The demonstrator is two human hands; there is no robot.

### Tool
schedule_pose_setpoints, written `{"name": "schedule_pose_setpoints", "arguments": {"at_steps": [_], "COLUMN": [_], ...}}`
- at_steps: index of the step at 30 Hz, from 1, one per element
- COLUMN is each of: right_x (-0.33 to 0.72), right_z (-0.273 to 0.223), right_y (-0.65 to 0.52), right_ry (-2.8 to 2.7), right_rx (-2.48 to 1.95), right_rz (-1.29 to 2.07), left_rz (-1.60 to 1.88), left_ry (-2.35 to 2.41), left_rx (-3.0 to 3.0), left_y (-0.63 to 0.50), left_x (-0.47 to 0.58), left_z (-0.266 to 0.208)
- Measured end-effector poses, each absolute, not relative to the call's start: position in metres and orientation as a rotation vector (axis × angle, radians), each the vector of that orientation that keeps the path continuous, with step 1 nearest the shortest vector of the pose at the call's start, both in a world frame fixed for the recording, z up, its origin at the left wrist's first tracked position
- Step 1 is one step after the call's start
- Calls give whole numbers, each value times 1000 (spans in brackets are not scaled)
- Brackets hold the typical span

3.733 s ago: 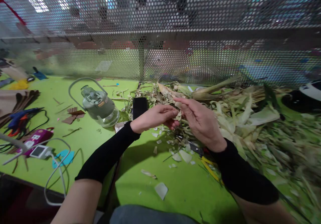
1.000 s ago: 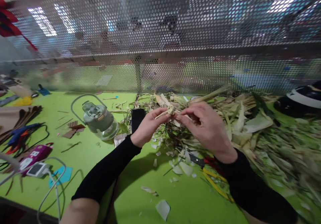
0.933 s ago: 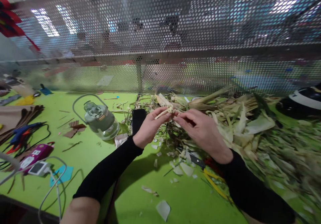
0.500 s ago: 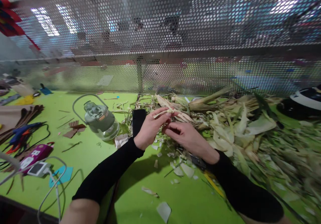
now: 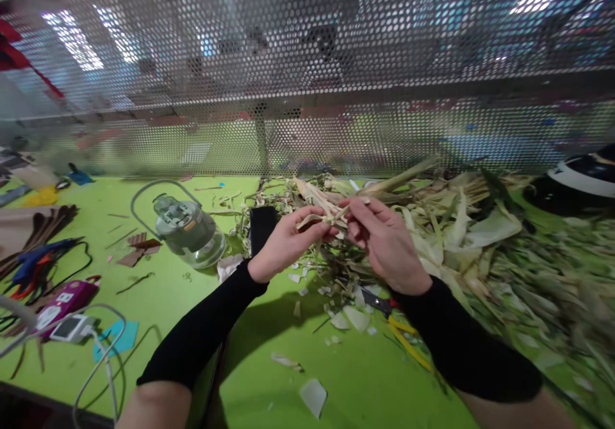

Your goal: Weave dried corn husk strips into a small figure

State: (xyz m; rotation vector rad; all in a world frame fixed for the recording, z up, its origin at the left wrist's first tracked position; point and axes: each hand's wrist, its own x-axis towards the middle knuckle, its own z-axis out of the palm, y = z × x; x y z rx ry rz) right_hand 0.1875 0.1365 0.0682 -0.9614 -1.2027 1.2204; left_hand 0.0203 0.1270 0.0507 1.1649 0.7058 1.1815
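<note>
Pale corn husk strips [image 5: 331, 214], knotted or folded together, are between my two hands above the green table. My left hand [image 5: 295, 234] pinches them at the left side, thumb and fingers pressed together. My right hand [image 5: 384, 240] grips a strip end at the right, its thumb and forefinger closed. The fingers partly hide the join. Behind and to the right lies a heap of corn husks [image 5: 446, 237]. A dark phone-like slab [image 5: 262, 227] lies behind my left hand. Yellow-handled pliers [image 5: 406, 342] lie below my right wrist.
A clear water bottle [image 5: 192, 230] with a grey-green lid stands left. A perforated metal screen [image 5: 307, 115] rises along the table's back. At far left are a blue glue gun [image 5: 43, 259], a purple power strip [image 5: 67, 304] and white cables. Husk scraps [image 5: 314, 397] litter the front.
My right hand has moved right and up, from close beside my left fingers to a pinch on the strip's right end. My left hand keeps its hold. The pliers show more.
</note>
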Motion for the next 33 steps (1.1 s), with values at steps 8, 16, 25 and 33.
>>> {"name": "schedule_pose_setpoints", "arguments": {"at_steps": [8, 16, 25, 33], "right_x": [195, 183, 181, 184], "right_z": [63, 58, 59, 48], "right_y": [139, 135, 139, 141], "right_ry": [-1530, -1287, -1209, -1410], "right_rx": [-1043, -979, -995, -995], "right_rz": [1106, 1226, 1360, 1137], "left_rz": [1100, 1155, 1131, 1216], "left_ry": [726, 773, 760, 784], "left_rx": [1240, 1282, 1134, 1191], "left_y": [124, 127, 128, 134], "left_x": [20, 24, 29, 27], "left_z": [55, 49, 45, 42]}}
